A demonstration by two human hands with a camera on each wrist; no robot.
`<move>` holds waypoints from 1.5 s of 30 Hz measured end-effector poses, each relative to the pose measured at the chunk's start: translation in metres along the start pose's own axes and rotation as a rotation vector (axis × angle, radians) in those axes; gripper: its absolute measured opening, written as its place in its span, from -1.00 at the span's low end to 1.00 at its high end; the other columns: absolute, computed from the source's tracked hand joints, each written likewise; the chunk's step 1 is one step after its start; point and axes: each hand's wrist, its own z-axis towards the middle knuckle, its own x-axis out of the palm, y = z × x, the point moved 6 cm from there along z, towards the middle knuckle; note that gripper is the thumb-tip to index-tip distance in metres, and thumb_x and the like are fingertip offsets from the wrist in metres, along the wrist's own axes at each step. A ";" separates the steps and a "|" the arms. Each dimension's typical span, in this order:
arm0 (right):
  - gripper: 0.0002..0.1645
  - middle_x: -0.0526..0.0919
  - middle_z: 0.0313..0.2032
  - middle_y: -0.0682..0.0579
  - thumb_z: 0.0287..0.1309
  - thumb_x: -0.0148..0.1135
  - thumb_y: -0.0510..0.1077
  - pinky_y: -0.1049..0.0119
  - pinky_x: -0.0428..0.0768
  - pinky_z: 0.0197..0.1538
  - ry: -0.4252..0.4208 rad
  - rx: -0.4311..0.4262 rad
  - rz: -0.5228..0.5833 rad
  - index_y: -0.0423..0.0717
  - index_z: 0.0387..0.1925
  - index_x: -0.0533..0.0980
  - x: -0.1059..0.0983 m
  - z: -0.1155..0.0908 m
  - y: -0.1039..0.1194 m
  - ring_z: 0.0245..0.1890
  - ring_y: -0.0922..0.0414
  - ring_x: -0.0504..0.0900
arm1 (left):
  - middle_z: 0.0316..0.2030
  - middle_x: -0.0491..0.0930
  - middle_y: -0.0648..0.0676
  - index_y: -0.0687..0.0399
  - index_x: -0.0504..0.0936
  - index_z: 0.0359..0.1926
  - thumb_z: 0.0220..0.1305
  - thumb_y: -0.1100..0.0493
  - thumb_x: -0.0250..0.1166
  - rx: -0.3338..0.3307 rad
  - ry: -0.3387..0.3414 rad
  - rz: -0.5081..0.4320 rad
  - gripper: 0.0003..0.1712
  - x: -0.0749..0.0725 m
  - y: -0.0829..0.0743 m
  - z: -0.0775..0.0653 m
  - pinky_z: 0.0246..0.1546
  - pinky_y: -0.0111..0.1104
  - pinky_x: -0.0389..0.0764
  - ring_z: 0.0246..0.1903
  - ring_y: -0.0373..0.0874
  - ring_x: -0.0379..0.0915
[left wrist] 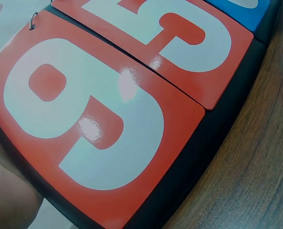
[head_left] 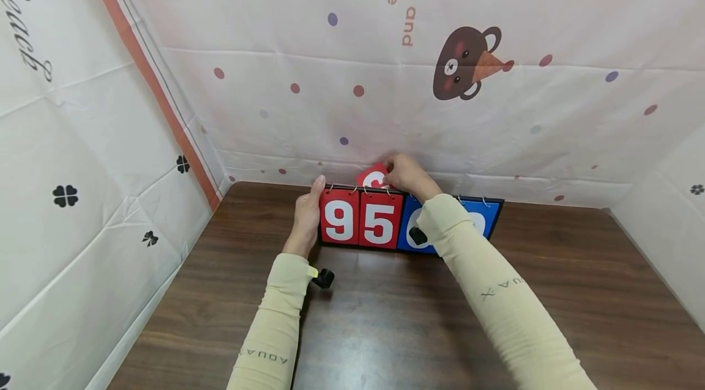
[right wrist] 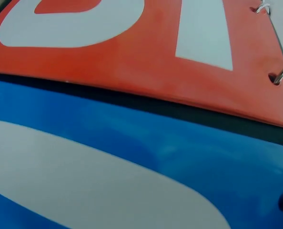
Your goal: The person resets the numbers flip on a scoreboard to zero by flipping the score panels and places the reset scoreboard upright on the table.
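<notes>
A flip scoreboard (head_left: 360, 247) with ringed number cards stands tilted near the table's back edge. Its red cards read 9 (head_left: 338, 218) and 5 (head_left: 380, 218), seen close up in the left wrist view. Blue cards (right wrist: 146, 143) with white digits fill the other half, partly covered by the right arm. The left hand (head_left: 305, 218) grips the scoreboard's left end, thumb up at the top corner. Above the rings, the right hand (head_left: 410, 177) pinches a raised red number card (head_left: 370, 177), whose digit is partly hidden. Neither wrist view shows the right fingers.
The scoreboard stands on a brown wooden table (head_left: 374, 316). A printed cloth wall (head_left: 308, 120) rises right behind the scoreboard, and another cloth (head_left: 110, 194) borders the left side. Small black devices (head_left: 325, 278) are strapped at the wrists.
</notes>
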 end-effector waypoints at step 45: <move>-0.65 0.67 0.07 -0.18 0.46 0.28 -0.28 -0.05 0.65 0.13 -0.508 -0.473 0.463 -0.29 0.20 0.54 -0.058 -0.080 0.039 -0.02 -0.01 0.66 | -0.38 0.65 0.01 0.05 0.70 -0.45 0.50 -0.36 0.19 0.000 0.008 0.001 -0.37 0.000 -0.001 0.000 -0.13 -0.25 0.51 -0.23 -0.11 0.51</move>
